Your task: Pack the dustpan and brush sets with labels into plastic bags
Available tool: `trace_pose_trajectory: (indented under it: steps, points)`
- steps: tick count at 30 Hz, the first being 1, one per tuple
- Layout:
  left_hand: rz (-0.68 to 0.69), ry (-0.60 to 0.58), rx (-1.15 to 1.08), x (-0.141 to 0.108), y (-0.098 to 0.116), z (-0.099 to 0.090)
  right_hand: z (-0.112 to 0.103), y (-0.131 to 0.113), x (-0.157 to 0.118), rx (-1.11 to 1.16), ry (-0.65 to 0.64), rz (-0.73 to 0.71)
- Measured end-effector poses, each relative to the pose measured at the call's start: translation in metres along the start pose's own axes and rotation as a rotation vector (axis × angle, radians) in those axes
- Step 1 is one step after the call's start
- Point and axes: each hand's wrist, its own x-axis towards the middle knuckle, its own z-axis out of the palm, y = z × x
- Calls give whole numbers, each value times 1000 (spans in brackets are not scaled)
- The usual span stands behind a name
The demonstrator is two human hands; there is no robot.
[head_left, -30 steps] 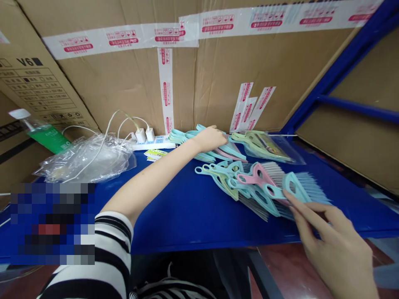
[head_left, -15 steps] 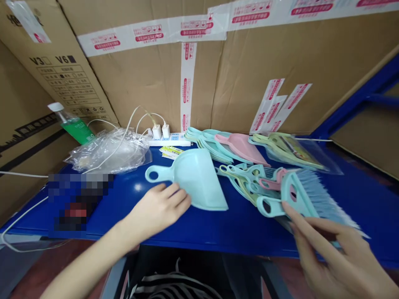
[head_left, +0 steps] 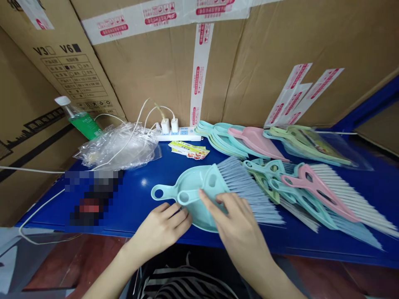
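A light-blue dustpan (head_left: 187, 180) lies near the table's front edge, its ring handle to the left. On top of it rests a light-blue hand brush (head_left: 215, 185) with grey-blue bristles fanning right. My right hand (head_left: 238, 220) is closed on this brush, index finger along its handle. My left hand (head_left: 170, 224) has its fingers curled at the dustpan's lower left edge, gripping it; the thumb is hidden. To the right lie overlapping brushes, a pink brush (head_left: 324, 189) uppermost, with blue and green ones beneath.
Behind are stacked blue dustpans (head_left: 215, 139), a pink dustpan (head_left: 258, 141) and a bagged green dustpan (head_left: 299, 141). Colourful cards (head_left: 188, 149), a power strip (head_left: 183, 135), clear plastic bags (head_left: 124, 145) and a green bottle (head_left: 82, 122) are further left. Cardboard boxes (head_left: 156, 66) stand behind.
My right hand has carried the light-blue brush left from the brush pile onto the dustpan. The pink brush now shows fully. The view has shifted slightly.
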Motion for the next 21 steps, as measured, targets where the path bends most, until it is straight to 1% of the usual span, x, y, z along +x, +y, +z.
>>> trace_pose_trajectory:
  steps: [3,5,9,10,11,12,13,14,15,16,17,19,21]
  points:
    - [-21,18,-50,-1,2,5,14,-12,8,-48,-38,6]
    - [-31,59,-64,-4,6,6,22,-19,11,-80,-66,30]
    - [-20,175,-113,-18,6,-2,32,-30,12,-72,-101,74]
    - [-65,210,-103,-22,3,-4,33,-32,12,-72,-115,77]
    - [-149,249,-79,-26,-1,-7,35,-34,12,-74,-132,78]
    - [-272,267,-51,-29,-7,-9,36,-35,12,-76,-152,79]
    - [-420,256,-34,-31,-14,-10,38,-37,12,-78,-167,78]
    - [-555,212,-55,-31,-21,-10,40,-38,13,-76,-177,79]
    - [-659,140,-120,-31,-28,-9,42,-40,13,-68,-183,78]
    - [-723,53,-224,-30,-34,-8,44,-42,14,-53,-186,77]
    - [-758,-23,-337,-27,-39,-7,46,-45,14,-33,-189,76]
    - [-777,-140,-541,-22,-47,-4,48,-48,15,22,-204,72]
    - [-767,-195,-666,-16,-51,-2,47,-46,14,93,-227,53]
